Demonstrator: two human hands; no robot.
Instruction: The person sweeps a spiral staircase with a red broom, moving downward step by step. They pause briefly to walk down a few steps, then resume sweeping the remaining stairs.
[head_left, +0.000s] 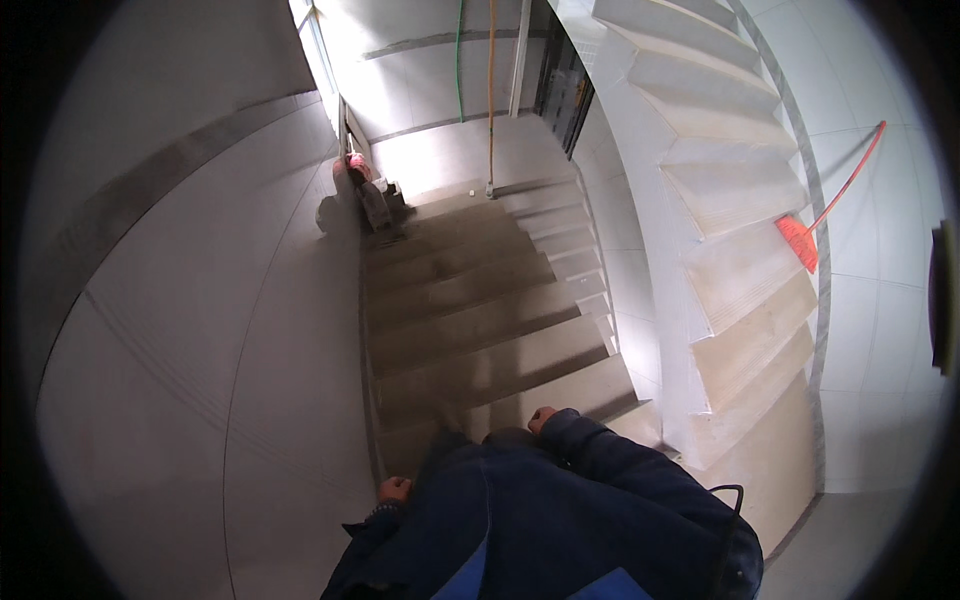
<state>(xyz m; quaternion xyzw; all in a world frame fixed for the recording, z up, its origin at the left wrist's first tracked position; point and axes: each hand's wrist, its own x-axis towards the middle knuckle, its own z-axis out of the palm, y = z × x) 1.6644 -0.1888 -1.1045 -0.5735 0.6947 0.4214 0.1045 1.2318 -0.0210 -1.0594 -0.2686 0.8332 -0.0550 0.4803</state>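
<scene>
My left hand (395, 490) hangs low beside my dark blue jacket (540, 517), close to the tiled wall on the left; its fingers look curled, and nothing shows in it. My right hand (540, 419) is in front of my body above the steps, its fingers curled inward; no object shows in it. The stair treads (480, 341) lie below and ahead of me, dusty and brownish. My legs are mostly hidden by the jacket and blurred.
An orange-red broom (796, 241) leans against the right wall on another stair flight (742, 277). Dark items with a red bundle (358, 166) stand by the left wall at the landing (442, 154). A brown pole or hose (491, 97) and a green hose (458, 67) hang beyond.
</scene>
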